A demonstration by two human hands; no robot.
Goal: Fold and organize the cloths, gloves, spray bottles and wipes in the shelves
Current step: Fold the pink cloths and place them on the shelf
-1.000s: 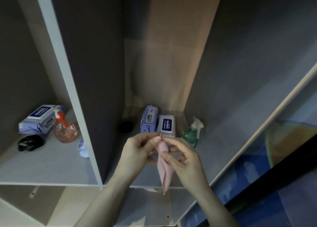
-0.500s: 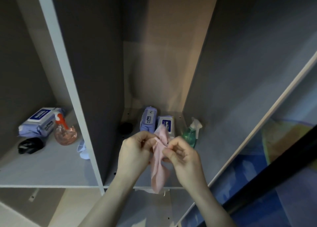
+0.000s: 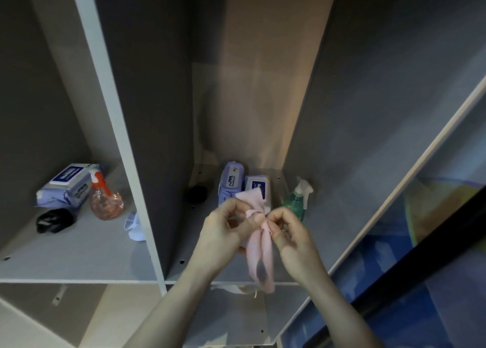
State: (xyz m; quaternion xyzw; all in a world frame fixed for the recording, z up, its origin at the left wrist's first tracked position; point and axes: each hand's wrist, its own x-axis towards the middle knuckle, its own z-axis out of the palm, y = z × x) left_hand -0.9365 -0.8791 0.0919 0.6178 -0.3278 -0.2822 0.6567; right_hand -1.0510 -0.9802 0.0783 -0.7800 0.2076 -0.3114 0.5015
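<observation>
both hands, left hand [image 3: 223, 232] and right hand [image 3: 289, 232], pinch the pink cloth [image 3: 260, 253]; a loosened pinch likely drops its tail hanging below them.

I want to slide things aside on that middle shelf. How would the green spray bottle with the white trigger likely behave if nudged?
The green spray bottle with the white trigger stands upright and narrow, so a push near the top would probably tip it. Its body looks like smooth plastic, so a low push likely slides it along the grey shelf board. How full, and so how heavy, it is cannot be told.
</observation>
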